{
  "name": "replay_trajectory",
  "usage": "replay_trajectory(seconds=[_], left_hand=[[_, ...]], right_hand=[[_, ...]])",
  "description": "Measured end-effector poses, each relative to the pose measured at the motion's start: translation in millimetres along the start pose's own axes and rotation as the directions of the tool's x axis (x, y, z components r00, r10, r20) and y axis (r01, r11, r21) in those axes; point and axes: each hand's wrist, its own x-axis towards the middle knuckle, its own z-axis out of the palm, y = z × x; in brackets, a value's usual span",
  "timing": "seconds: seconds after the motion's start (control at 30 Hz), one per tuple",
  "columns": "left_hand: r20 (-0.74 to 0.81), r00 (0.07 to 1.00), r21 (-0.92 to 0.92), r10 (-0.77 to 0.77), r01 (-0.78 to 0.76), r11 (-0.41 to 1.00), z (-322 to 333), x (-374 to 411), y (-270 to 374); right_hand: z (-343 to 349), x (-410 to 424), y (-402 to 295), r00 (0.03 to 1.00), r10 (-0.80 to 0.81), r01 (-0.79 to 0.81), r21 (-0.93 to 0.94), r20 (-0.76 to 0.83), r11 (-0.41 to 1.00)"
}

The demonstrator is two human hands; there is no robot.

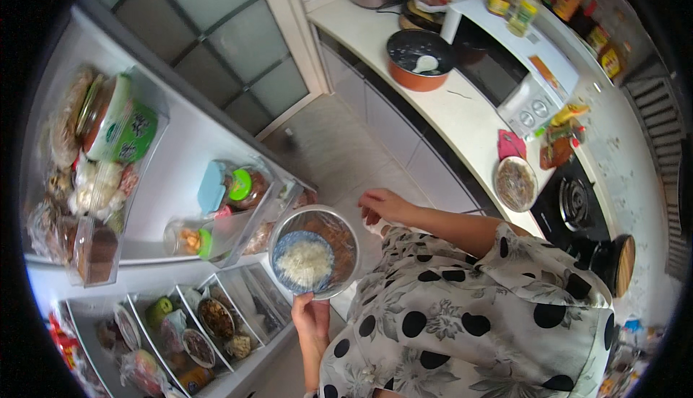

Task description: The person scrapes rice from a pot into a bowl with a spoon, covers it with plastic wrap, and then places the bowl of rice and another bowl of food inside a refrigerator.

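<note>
My left hand (311, 317) grips the near rim of a round metal basin (353, 235), its thumb over the edge. Inside the basin's outline sits a blue patterned bowl (287, 241) of white rice (304, 264); clear plastic wrap seems to cover it. Brown food (340, 238) shows beside that bowl. Apart from the basin, my right hand (381, 205) hangs over the floor with loosely bent fingers and nothing visible in it. The basin is held before the open refrigerator, close to a clear door bin (238, 235).
The refrigerator door (178, 154) stands open, its bins holding jars and bagged food. Below it, refrigerator shelves (181, 338) carry covered bowls and bags. Along the counter (373, 32) are an orange pot (419, 73), a microwave (495, 62), a wrapped plate (515, 184) and a gas stove (568, 208).
</note>
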Motion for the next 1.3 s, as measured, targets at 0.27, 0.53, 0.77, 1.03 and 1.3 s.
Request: replay_trajectory(seconds=[0.27,0.53,0.77,1.03,1.3], left_hand=[[0.091,0.984,0.021,-0.15,0.149,0.989,36,-12,-4],[0.173,0.962,0.155,-0.209,0.183,0.971,126,33,-35],[0.23,0.9,0.367,-0.369,0.271,0.89,127,65,-72],[0.256,0.937,0.116,-0.239,0.216,0.97,143,22,-77],[0.194,0.975,-0.011,-0.108,0.112,0.994,77,-18,-43]], right_hand=[[-57,-73,33,0.87,0.258,0.034,0.573,-0.421,0.819],[-127,-151,131,0.595,0.531,0.442,0.797,-0.603,0.411],[-223,-195,219,0.632,0.175,0.682,0.649,-0.755,0.338],[-260,-212,222,0.512,0.556,0.587,0.739,-0.655,0.33],[-150,-186,115,0.723,0.404,0.3,0.782,-0.56,0.546]])
